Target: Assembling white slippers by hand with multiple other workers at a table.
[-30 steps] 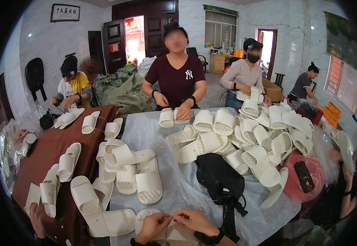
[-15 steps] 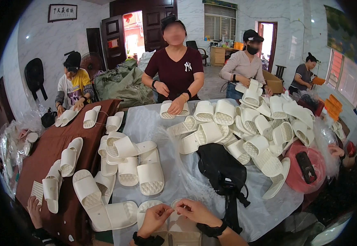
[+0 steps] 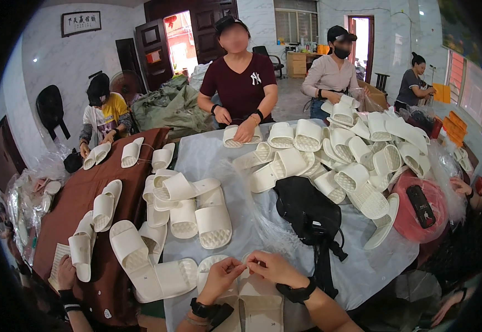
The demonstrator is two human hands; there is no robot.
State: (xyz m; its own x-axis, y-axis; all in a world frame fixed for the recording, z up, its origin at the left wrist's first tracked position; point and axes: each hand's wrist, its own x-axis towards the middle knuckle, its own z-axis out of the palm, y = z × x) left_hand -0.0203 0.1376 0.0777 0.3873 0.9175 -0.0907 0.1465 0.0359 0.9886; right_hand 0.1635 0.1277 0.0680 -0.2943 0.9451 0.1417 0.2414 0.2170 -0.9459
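Observation:
At the near edge of the table a pair of cream slippers lies in front of me, side by side, partly covered by my hands. Above their straps my left hand is closed in a pinch, thumb against forefinger. My right hand pinches too, its fingertips almost meeting the left ones. Whatever sits between the fingertips is too small to make out. Just left of my hands, a cream slipper lies crosswise against another slipper.
A black bag with a strap lies right of centre. Behind it rises a heap of cream slippers. A pink plastic-wrapped roll bears a dark phone-like object. Co-workers stand across the table; another person's hand rests at left.
The whole view has shifted slightly, moving the table's things rightward in the picture. My hands stay pinched close together over the slippers.

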